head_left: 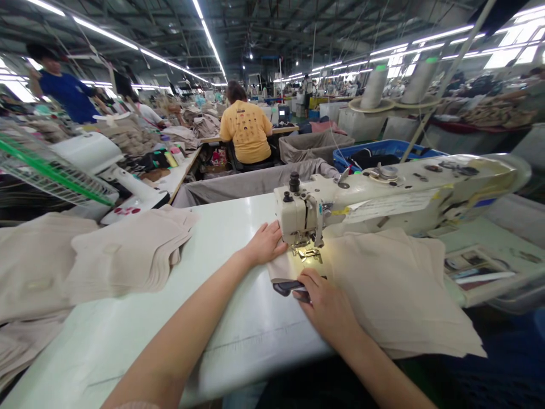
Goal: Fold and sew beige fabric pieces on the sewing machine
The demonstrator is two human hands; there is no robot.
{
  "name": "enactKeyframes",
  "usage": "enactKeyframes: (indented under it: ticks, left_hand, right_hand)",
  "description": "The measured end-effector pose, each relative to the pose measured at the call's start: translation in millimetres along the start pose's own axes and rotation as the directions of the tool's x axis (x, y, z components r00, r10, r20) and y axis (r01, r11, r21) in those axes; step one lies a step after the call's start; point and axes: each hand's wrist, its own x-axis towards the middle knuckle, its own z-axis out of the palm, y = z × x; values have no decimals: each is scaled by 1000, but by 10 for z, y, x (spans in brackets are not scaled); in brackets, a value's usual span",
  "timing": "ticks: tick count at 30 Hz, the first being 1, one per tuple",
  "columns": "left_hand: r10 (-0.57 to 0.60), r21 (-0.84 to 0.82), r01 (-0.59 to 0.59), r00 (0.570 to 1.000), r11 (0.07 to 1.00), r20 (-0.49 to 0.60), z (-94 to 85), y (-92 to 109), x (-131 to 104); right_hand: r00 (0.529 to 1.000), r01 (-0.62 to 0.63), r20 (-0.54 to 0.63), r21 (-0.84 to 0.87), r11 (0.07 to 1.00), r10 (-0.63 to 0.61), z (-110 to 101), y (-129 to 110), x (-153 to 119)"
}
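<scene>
A white sewing machine [361,199] stands on the pale table, its lamp lighting the needle area. My left hand [264,244] lies with fingers spread on a beige fabric piece [280,269], left of the machine head. In front of the needle, my right hand [321,295] is closed round dark-handled scissors [286,287], whose blades are mostly hidden. Beige fabric layers [392,284] spread under the machine arm to the right of that hand.
Stacked beige pieces [123,250] cover the table's left side, beside a white lamp-like device [89,153]. Beyond the table are a grey cloth-lined bin [238,184] and a blue basket [383,149]. A person in a yellow shirt [246,130] sits farther back.
</scene>
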Motion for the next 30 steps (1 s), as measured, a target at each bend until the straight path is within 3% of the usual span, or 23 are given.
enactKeyframes:
  ticks: [6,11,13,16,21,30]
  left_hand:
    - [-43,115,39,998,993,39,-102,88,47]
    - [-109,195,110,994,975,-19,-84,552,-189]
    - [-69,173,68,998,983,1,-46,744,-376]
    - [128,53,-126,992,991,-21,-7,909,-624]
    - [230,-47,-235,968,971,-101,-28,879,-717]
    - [213,-70,-219,973,973,-91,-108,625,-502]
  right_hand:
    - [999,-8,31,-30,1000,9,-41,-14,66]
    - [998,-10,61,-43,999,13,-53,4,24]
    - [998,-10,65,-42,999,13,-50,15,-11]
    - [997,-4,73,-29,1000,6,-43,30,-53]
    - [997,-9,75,-15,1000,10,-41,40,-39]
    - [999,-10,43,57,998,7,-38,78,220]
